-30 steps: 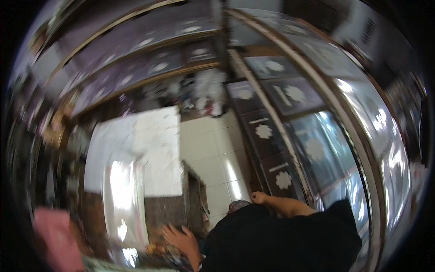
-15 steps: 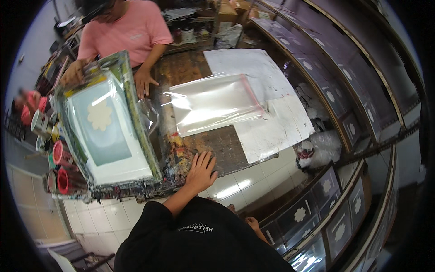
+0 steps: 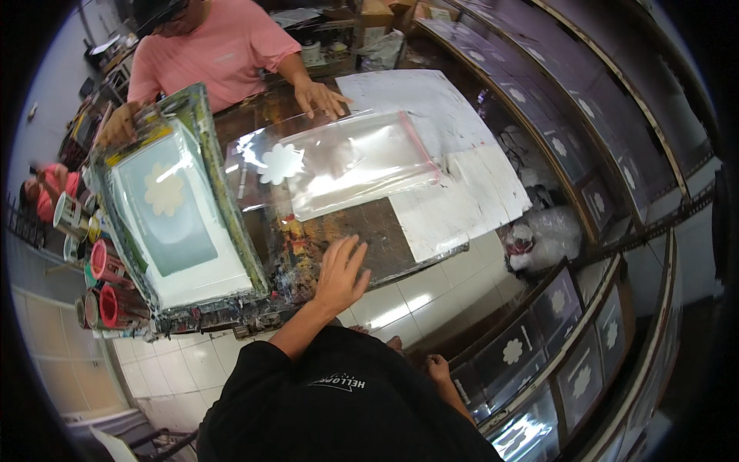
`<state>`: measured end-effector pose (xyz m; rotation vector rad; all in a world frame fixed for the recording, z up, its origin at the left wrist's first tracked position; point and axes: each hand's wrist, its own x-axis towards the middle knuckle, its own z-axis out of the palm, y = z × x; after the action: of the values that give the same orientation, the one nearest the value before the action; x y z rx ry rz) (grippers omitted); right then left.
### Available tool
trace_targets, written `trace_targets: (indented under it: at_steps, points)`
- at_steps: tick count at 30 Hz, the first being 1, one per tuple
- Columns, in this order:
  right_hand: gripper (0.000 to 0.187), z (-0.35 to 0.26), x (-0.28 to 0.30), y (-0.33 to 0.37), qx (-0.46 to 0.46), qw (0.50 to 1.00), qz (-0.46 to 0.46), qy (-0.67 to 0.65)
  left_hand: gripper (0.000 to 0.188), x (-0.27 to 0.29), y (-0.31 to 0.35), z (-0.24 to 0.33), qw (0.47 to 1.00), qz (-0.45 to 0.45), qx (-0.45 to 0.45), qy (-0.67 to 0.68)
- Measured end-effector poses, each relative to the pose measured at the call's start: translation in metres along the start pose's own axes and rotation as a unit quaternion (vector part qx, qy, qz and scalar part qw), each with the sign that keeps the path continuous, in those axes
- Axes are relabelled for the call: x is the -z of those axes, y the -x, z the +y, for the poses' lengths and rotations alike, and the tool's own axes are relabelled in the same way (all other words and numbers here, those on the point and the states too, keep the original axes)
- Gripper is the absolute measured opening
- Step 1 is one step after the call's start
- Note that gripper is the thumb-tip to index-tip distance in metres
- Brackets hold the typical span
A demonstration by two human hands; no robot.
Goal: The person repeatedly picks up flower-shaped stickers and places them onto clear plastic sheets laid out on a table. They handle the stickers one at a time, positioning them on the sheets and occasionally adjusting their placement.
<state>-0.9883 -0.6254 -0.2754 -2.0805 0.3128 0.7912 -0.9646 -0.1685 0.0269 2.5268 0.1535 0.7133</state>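
Note:
My left hand is open over the near edge of the paint-stained worktable, fingers spread and holding nothing. Low by my right side, my right hand is close to the drying racks; its fingers are mostly hidden. A stack of clear plastic sheets lies on the table beyond my left hand. Partly over its left end is a clear sheet with a white flower print. Above that sheet's far edge a co-worker's hand reaches out. The co-worker's other hand rests on the screen-printing frame, which has a flower-shaped opening.
White boards lie under the stack's right side. Racks holding flower-printed sheets stand to my right, with more racks beyond. Paint pots crowd the left edge. A plastic bag bundle sits by the table's right corner.
The co-worker's hand has moved right from beside the frame, and the flower-printed sheet now lies out over the stack. My left hand has lifted slightly; my right hand has shifted a little.

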Motion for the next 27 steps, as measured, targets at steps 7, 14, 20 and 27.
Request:
trace_targets:
  at_steps: [7, 14, 20, 27]
  points:
    - [0.03, -0.016, -0.009, 0.051, -0.022, 0.998, 0.001, 0.056, 0.084, -0.009, -0.112, 0.003, 0.989, 0.008, -0.066, -0.132]
    - [0.024, 0.028, -0.019, 0.066, -0.039, 0.997, 0.053, -0.042, 0.093, -0.098, -0.187, 0.017, 0.956, -0.161, -0.116, -0.218]
    - [0.021, 0.06, -0.031, 0.083, -0.073, 0.984, 0.052, -0.151, 0.077, -0.159, -0.195, 0.026, 0.96, -0.182, -0.083, -0.198]
    - [0.019, 0.017, -0.045, 0.116, -0.093, 0.975, 0.084, -0.185, 0.027, -0.18, -0.19, 0.025, 0.931, -0.211, -0.126, -0.271]
